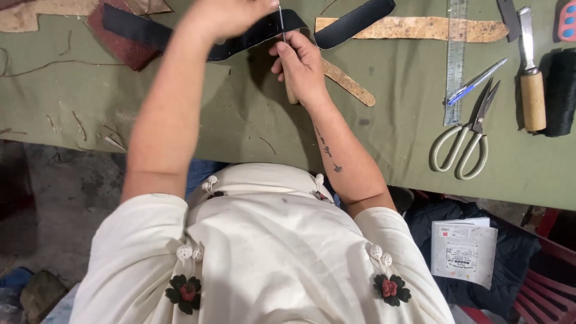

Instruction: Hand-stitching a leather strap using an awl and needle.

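The green table (252, 120) has open cloth between the two forearms, from the centre down to 6 o'clock, and a hand could pass there freely. At 12 o'clock the way is closed by the black strap (252, 33), which lies across under both hands, and by the tan leather strip (414, 28) beside it. At 1 o'clock a short tan piece (351, 84) lies just beside the right hand (300, 66). Toward 3 o'clock the passage is crowded: the steel ruler (455, 60), the pen (477, 82), the scissors (465, 141) and the wooden-handled knife (531, 78) lie close together. At 9 o'clock the cloth is free, with only thin scraps and a thread (60, 63). At 11 o'clock the dark red piece (120, 51) blocks the corner.
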